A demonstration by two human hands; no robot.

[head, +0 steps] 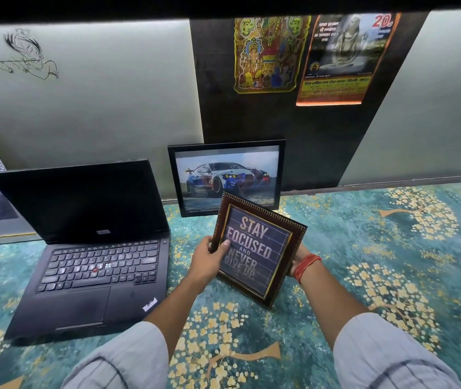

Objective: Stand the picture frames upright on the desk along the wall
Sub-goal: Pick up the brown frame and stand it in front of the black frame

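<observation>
Currently the motto frame (258, 249), a small square picture frame with a dark ribbed moulding and a gilt inner edge, is held clear of the desk (392, 248), tilted so that one corner points down and its face turns toward the camera. It is judged rigid and fairly light, since two hands carry it with no visible strain; the glossy face probably carries glazing, so treat it as fragile and smooth. Grip the moulding at opposite edges, not the face. The left hand (209, 258) is closed on the left edge, thumb pressed on the front near the lettering, fingers hidden behind. The right hand (298, 261) supports the opposite edge from behind and below; only part of the hand and a wrist with red thread bands shows, so its finger placement cannot be determined. Both forearms extend forward, elbows low. Beyond the grip, a car picture frame (227, 176) already leans upright against the wall (111, 108); a laptop (91, 248) lies open to the left of the grip.
</observation>
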